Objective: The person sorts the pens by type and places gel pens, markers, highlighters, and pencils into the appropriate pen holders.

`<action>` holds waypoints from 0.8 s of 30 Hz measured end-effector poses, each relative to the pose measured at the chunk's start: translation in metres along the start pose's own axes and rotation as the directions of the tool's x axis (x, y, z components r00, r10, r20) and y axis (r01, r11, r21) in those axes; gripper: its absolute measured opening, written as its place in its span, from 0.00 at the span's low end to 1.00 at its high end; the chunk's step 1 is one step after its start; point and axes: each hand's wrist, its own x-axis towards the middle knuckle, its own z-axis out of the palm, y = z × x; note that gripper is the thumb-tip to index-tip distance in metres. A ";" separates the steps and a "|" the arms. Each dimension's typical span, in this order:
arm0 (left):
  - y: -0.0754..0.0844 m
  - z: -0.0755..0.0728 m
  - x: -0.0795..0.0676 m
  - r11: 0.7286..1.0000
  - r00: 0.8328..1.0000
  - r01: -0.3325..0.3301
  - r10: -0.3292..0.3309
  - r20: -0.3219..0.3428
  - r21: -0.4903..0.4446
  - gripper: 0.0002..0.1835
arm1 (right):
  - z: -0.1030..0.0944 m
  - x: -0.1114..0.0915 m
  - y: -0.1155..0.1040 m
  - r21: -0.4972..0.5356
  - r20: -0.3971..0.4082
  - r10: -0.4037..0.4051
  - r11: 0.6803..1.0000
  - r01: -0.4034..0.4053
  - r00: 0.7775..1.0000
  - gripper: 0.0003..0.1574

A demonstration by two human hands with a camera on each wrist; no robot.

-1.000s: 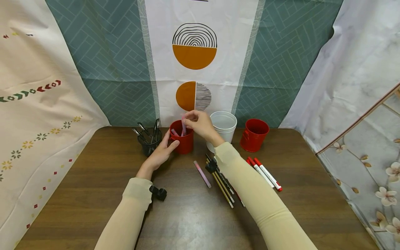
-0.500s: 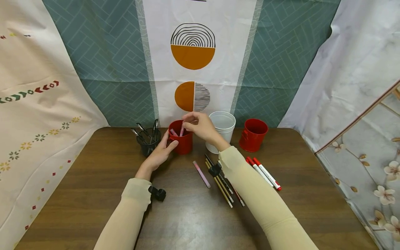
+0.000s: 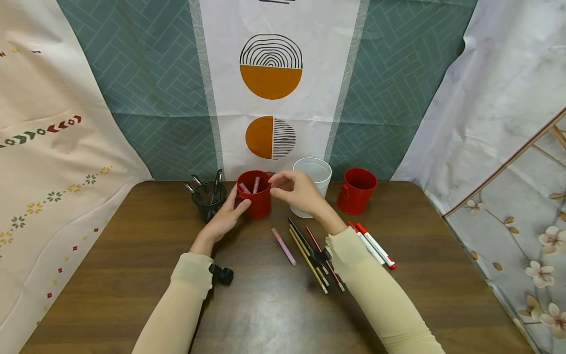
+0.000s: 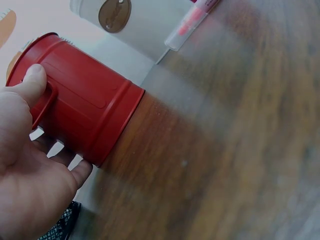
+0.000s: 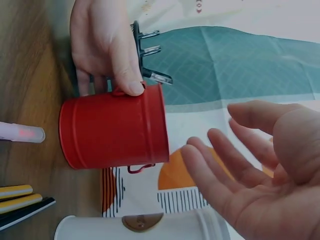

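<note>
A red metal cup (image 3: 258,206) with small side handles stands upright at the back of the table. My left hand (image 3: 224,216) holds its left side, the thumb (image 4: 34,82) over the handle and the fingers behind the wall. Two pink-lilac pens (image 3: 256,185) lean inside it; their lower ends are hidden. To the right of the rim hovers my right hand (image 3: 297,191), holding nothing, fingers apart and slightly bent in the right wrist view. Another pink-lilac pen (image 3: 284,247) lies on the table in front of the cup.
A black mesh cup (image 3: 207,210) of pens stands left. Behind my right hand is a white cup (image 3: 315,167), with a second red cup (image 3: 355,194) farther right. Several pencils (image 3: 316,275) lie under my right forearm, and red-capped white markers (image 3: 376,246) lie beside it.
My right hand has let go of a pink-lilac pen inside the red cup and drawn back to the right. My left hand keeps its hold on the cup.
</note>
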 end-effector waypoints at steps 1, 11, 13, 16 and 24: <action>0.000 0.000 0.000 1.000 1.000 0.002 -0.002 0.000 0.001 0.45 | -0.001 -0.003 0.000 -0.002 0.001 0.000 1.000 0.000 1.000 0.15; 0.002 0.000 0.001 1.000 1.000 -0.013 0.013 0.007 -0.010 0.45 | 0.001 -0.035 0.005 -0.009 -0.007 0.100 0.995 -0.100 0.995 0.17; 0.001 0.000 0.000 1.000 1.000 -0.011 0.011 0.007 -0.006 0.45 | 0.004 -0.040 0.008 -0.017 -0.004 0.107 0.994 -0.107 0.994 0.17; 0.000 0.000 0.000 1.000 1.000 -0.009 0.009 0.004 0.002 0.45 | 0.008 -0.046 0.012 -0.040 -0.003 0.110 0.993 -0.110 0.994 0.18; 0.001 0.000 -0.001 1.000 1.000 -0.005 0.005 -0.001 0.000 0.45 | 0.014 -0.053 0.020 -0.070 0.009 0.130 0.989 -0.129 0.992 0.19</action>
